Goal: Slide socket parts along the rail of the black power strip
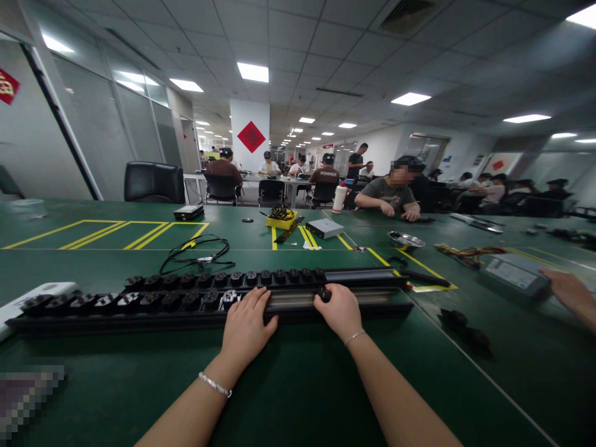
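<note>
A long black rail [372,282] with two rows of small black socket modules [186,301] lies across the green table in front of me. My left hand [245,326] rests on the front row, fingers stretched forward over the modules. My right hand [341,310] is closed, pinching one black module [325,294] at the rail's bare metal section.
A black cable [195,254], a yellow box [282,218] and a grey box [325,228] lie farther back. A metal bowl [406,239] and a grey power supply [514,273] sit at right, where another person's hand [575,295] reaches in. Several people sit at far tables.
</note>
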`<action>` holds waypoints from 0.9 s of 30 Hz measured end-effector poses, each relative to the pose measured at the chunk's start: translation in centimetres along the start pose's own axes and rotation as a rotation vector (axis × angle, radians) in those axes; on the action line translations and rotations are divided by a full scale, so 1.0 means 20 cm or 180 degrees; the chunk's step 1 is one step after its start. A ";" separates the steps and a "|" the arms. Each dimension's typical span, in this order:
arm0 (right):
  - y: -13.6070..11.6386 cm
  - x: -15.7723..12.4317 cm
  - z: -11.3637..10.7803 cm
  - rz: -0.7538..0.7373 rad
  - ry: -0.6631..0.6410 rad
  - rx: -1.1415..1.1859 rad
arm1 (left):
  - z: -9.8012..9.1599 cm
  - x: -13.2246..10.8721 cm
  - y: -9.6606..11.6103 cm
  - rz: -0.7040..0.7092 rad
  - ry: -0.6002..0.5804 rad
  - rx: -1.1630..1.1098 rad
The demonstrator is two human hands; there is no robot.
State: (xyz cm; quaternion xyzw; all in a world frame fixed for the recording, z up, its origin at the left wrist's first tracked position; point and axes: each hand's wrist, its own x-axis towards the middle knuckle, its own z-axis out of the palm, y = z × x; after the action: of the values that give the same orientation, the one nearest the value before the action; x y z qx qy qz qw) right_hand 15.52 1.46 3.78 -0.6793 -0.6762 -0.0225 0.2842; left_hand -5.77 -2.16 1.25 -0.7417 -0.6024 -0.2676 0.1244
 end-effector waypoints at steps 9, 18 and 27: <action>0.02 0.00 0.00 -0.0076 0.0031 0.0034 | 0.00 0.00 0.00 -0.0009 -0.0026 -0.0028; 0.01 0.00 0.01 -0.0051 0.0081 0.0026 | -0.01 0.00 0.00 -0.0015 -0.0031 -0.0017; 0.00 -0.01 0.00 -0.0034 0.0185 -0.0070 | 0.00 0.00 0.00 0.0005 0.0013 -0.0057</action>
State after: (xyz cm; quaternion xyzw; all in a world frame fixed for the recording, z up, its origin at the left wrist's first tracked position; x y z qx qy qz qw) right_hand 15.61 1.32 3.75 -0.6778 -0.6710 -0.0511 0.2961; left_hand -5.82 -2.12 1.21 -0.7426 -0.5991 -0.2745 0.1192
